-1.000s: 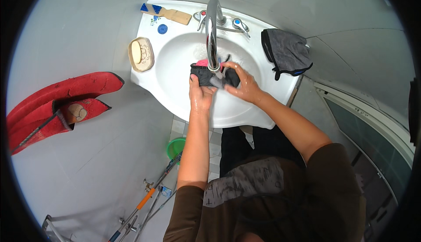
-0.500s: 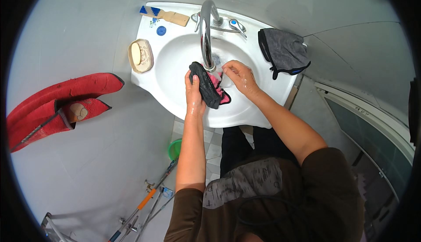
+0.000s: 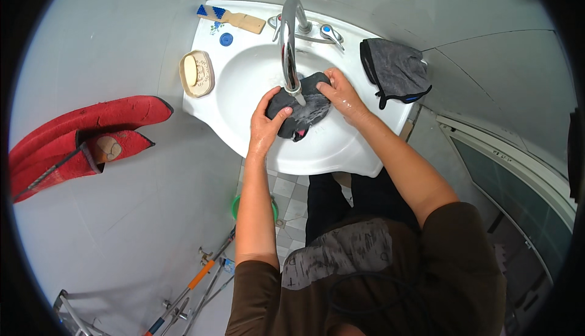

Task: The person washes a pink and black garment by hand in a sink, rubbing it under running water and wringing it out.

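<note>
Two hands meet over the basin, both clamped on one dark cloth (image 3: 301, 112). It is a wet, dark grey piece with a bit of pink showing at its lower edge, bunched up inside the white sink (image 3: 317, 153), right under the spout of the tap (image 3: 288, 43). Water runs down onto the middle of the cloth.

The left hand (image 3: 263, 127) grips the cloth's left end, thumb on top and fingers curled around it. The right hand (image 3: 342, 97) holds the right end, fingers pressed down over the upper edge near the back of the bowl. Both forearms are bare and look wet.

On the sink's rim, to the left, sits a soap dish (image 3: 197, 73) with a pale bar in it. Behind it lies a brush (image 3: 230, 18) with blue bristles and a wooden handle, and just beside that a small blue cap (image 3: 226, 39). Two tap handles (image 3: 331, 32) stand at the base of the spout. On the right rim, well apart from the hands, a second grey cloth (image 3: 396, 71) is draped over the edge.

On the left wall hangs a red mat (image 3: 73, 135). Down on the tiled floor, below the sink, stands a green bucket (image 3: 241, 205), partly hidden by the left arm, and some metal poles (image 3: 195, 287) lean near it.
</note>
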Demonstrator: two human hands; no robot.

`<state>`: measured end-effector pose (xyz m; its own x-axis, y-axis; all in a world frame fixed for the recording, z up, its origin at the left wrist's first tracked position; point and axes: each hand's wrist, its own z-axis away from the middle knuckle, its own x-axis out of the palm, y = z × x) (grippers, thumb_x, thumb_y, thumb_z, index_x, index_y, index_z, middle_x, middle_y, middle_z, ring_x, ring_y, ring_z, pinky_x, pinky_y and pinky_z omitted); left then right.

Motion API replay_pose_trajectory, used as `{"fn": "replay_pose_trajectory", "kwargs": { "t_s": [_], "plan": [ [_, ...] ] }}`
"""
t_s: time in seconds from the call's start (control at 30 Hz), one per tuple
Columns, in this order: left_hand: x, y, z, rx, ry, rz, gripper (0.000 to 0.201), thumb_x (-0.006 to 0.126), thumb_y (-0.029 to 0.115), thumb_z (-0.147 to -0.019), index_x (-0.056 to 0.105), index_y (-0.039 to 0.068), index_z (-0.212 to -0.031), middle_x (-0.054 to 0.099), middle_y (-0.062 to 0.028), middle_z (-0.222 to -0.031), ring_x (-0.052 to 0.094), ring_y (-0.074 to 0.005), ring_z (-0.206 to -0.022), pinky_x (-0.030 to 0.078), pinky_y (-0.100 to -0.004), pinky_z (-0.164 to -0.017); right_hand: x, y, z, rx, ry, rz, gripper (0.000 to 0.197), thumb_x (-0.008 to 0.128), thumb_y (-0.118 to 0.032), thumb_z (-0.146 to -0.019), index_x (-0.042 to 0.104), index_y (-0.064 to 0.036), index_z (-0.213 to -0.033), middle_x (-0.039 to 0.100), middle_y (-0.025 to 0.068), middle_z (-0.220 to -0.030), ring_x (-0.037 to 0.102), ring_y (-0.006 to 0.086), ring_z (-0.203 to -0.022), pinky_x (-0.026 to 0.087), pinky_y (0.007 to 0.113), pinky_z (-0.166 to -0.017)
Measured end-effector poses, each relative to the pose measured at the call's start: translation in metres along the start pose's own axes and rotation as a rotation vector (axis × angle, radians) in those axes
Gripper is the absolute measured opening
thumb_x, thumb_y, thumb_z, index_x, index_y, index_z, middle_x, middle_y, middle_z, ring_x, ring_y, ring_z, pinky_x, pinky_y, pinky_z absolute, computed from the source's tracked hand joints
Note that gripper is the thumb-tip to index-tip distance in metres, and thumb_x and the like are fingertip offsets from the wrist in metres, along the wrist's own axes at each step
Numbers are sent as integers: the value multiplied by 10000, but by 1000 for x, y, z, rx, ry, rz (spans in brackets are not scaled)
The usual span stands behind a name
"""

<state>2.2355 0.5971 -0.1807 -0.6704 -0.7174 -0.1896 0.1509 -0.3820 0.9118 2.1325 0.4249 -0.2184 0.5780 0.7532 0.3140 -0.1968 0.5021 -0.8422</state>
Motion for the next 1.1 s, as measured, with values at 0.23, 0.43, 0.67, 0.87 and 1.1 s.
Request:
{"fn": "replay_pose_trajectory", "kwargs": {
  "t_s": [0.23, 0.43, 0.67, 0.87, 1.1],
  "plan": [
    [-30, 4, -11, 330, 151, -781, 542, 773, 211, -644, 587, 102, -1142, 577, -69, -1137, 488, -283, -985, 413, -382, -885, -40, -28, 3, -281, -291, 1113, 460, 716, -84, -706, 513, -37, -1116, 536, 174, -1012, 571, 280, -918, 441, 348, -852],
    [-31, -48, -6, 307, 478, -723, 262, 622, 199, -840, 597, 52, -1054, 600, -112, -1048, 533, -248, -935, 418, -337, -856, -26, -23, -1, -596, -156, 936, 289, 763, -92, -661, 606, -26, -894, 513, 88, -920, 505, 270, -940, 416, 324, -845],
    [55, -72, 4, -618, 12, 1169, 661, 434, 589, -875, 456, 18, -1207, 540, -218, -1109, 534, -336, -1024, 453, -489, -866, 35, 18, 21, -335, -261, 594, 321, 728, -230, -671, 611, -23, -886, 598, 108, -834, 588, 280, -756, 468, 343, -723],
    [34, -112, 0, -328, -109, 1155, 396, 412, 372, -941, 502, 56, -1162, 561, -118, -1108, 542, -243, -974, 449, -381, -888, 79, 23, 50, -780, -201, 773, 207, 685, -271, -699, 579, -96, -732, 567, 81, -726, 583, 250, -676, 473, 388, -628],
    [72, -43, -21, -545, 229, 1197, 208, 465, 164, -924, 519, 47, -1088, 590, -89, -1014, 600, -231, -933, 508, -381, -802, 37, 44, -35, -251, 258, 913, 215, 601, -294, -788, 577, -81, -765, 600, 132, -776, 575, 353, -709, 464, 419, -638]
  ]
}}
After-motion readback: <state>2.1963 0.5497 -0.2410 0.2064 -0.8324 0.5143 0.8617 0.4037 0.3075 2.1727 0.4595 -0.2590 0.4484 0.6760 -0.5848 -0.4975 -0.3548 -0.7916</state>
